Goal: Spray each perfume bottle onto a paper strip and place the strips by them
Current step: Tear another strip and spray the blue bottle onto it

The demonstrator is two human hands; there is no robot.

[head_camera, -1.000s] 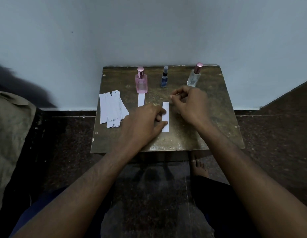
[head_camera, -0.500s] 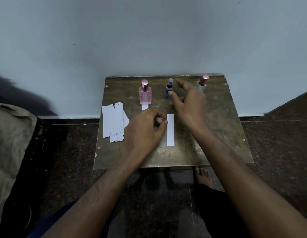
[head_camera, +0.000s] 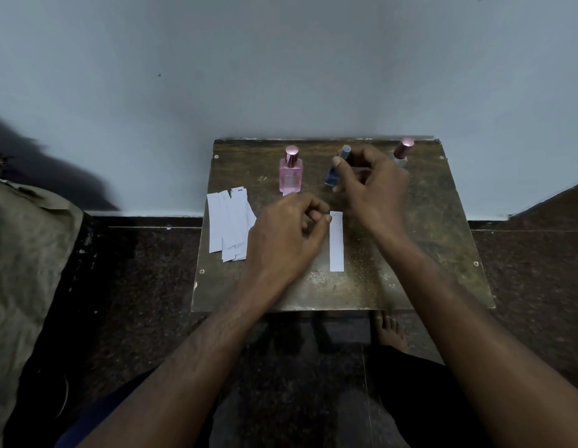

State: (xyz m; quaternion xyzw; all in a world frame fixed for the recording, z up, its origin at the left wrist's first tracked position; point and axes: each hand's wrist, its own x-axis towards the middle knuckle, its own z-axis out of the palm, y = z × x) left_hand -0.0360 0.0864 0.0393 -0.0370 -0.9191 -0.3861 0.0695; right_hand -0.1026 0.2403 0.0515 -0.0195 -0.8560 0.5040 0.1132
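Three perfume bottles stand along the back of a small worn table: a pink bottle, a small blue bottle with a grey cap, and a clear bottle with a pink cap. My right hand curls round the blue bottle, thumb on its left side. A white paper strip lies flat in the table's middle. My left hand rests beside it, fingers loosely curled, thumb tip at the strip's top left corner. Another strip peeks out in front of the pink bottle, mostly hidden by my left hand.
A loose pile of spare paper strips lies at the table's left side. The table stands against a pale wall on a dark floor. A grey cloth lies at the left. A bare foot shows under the table's front edge.
My right hand has reached from the strip back to the blue bottle and closed round it. The left hand has stayed beside the strip.
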